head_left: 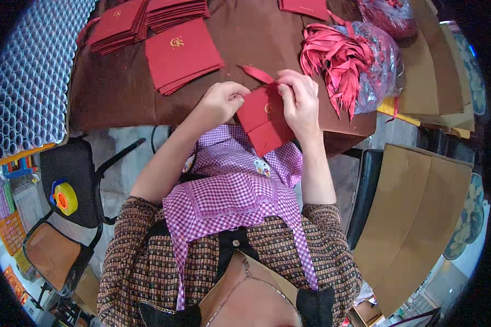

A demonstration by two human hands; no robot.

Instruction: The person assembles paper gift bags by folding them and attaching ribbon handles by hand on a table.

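Note:
Between my two hands is a red paper bag (264,117) with a gold mark, tilted over the table's near edge, its lower part above my lap. My left hand (223,102) pinches its upper left corner. At the upper right corner, my right hand (299,98) has thumb and fingers closed on a red ribbon (258,74), whose loose end points up and left. Just beyond my left hand lies a small stack of red bags (183,54). To the right of my right hand is a bundle of red ribbons (338,62) spilling from clear plastic.
More red bags (120,24) are piled at the far left of the brown-covered table (245,41). A honeycomb-like rack of tubes (24,82) stands left. A chair (71,180) holds a yellow tape roll (65,198). Cardboard (420,212) stands at right.

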